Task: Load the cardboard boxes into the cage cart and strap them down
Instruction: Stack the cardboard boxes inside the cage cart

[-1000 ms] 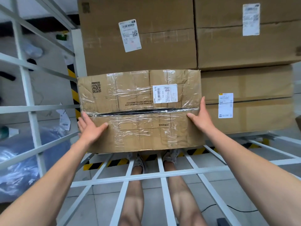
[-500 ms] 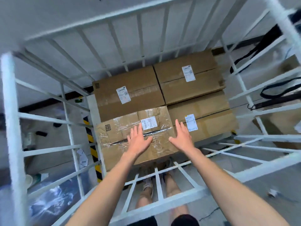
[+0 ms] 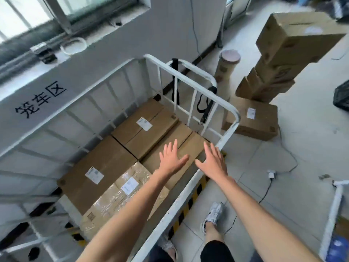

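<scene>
Now the plastic-wrapped box (image 3: 120, 193) is no longer gripped — a second ago it was held by both sides, and it is seen resting in the near corner of the cage cart (image 3: 190, 69), flush beside three plain cardboard boxes (image 3: 105, 165). The left hand (image 3: 171, 159) and the right hand (image 3: 212, 161) have been lifted clear; both are open, fingers spread, empty, hovering over the near right box and the cart's front rail. The view has also been swung to the right, toward the loose stack of boxes (image 3: 279, 59) on the floor. From this it is judged that one placement is finished and another box is to be fetched.

A first layer is filled by four boxes; further boxes would have to be set on top, below the rail line. Black straps (image 3: 204, 104) are seen hanging untouched on the cart's right side, so strapping is not yet begun. The floor between cart and stack is mostly open, though a thin cable (image 3: 289, 157) and a small white plug (image 3: 271, 174) lie across it — a trip risk. The stack leans and may be disturbed when a box is drawn out.
</scene>
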The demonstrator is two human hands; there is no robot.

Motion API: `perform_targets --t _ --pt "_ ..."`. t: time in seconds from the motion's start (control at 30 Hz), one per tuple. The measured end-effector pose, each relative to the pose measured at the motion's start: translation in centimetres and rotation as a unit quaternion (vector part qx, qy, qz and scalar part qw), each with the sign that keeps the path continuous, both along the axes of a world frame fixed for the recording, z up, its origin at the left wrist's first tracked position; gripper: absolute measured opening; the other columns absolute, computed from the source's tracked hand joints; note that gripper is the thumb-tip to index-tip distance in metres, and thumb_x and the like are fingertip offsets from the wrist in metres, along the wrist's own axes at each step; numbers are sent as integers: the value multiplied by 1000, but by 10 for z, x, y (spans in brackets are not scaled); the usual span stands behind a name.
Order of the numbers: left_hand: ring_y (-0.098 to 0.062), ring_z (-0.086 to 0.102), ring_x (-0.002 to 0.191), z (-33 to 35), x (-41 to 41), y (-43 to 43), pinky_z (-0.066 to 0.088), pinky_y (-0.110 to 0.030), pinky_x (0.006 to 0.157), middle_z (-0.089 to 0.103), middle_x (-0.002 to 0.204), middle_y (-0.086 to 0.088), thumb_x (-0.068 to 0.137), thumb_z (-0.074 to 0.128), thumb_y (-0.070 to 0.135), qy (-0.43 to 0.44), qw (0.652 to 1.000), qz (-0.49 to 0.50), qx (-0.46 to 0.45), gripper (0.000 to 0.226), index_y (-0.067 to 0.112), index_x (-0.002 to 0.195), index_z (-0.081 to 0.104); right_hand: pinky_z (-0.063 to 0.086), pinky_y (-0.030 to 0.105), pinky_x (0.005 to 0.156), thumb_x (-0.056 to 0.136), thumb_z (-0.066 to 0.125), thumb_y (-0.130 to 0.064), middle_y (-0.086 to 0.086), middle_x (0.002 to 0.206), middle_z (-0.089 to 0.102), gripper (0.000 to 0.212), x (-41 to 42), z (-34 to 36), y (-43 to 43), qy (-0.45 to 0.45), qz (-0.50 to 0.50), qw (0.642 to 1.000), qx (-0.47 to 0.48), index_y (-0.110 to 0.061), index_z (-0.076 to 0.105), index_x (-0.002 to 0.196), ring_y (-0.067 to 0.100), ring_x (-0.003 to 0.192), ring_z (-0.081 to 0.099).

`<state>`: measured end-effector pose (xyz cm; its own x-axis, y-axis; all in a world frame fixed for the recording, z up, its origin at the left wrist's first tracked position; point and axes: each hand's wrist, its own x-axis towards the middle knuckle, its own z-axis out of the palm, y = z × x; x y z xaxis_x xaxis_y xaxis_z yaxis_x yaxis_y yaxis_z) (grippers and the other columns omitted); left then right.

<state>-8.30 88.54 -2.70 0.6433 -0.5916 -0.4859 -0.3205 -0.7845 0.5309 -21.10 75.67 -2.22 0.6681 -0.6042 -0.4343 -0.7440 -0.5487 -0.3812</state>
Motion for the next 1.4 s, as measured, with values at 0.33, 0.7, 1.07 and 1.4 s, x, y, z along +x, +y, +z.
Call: perform_targets --t 0.33,0.7,1.07,1.4 --pt "-31 11 153 51 -101 -294 15 -54 121 16 166 -10 91 50 58 -24 985 -162 -53 88 19 159 9 19 45 123 93 56 -53 7 169 7 85 -139 46 -237 -52 -188 980 -38 -27 13 161 32 154 12" --pt "-30 13 152 32 -127 -485 18 -56 120 17 165 -10 93 49 58 -34 979 -196 -42 86 20 160 10 21 45 122 93 57 -53 8 169 10 85 -189 44 -430 -61 -235 970 -30 -27 14 160 28 155 10" --pt "-31 9 153 -65 -61 -708 15 -55 121 16 166 -9 93 50 53 27 988 -151 -9 85 20 160 10 23 45 121 93 57 -51 6 169 11 84 -122 -57 -653 0 -234 972 33 -26 14 160 28 154 12" --pt "-28 12 153 -222 -1 -867 16 -52 123 15 166 -7 96 48 55 61 987 -127 79 82 21 159 9 30 46 118 90 58 -52 4 165 24 84 -81 -219 -845 35 -237 966 93 -26 17 159 27 150 24"
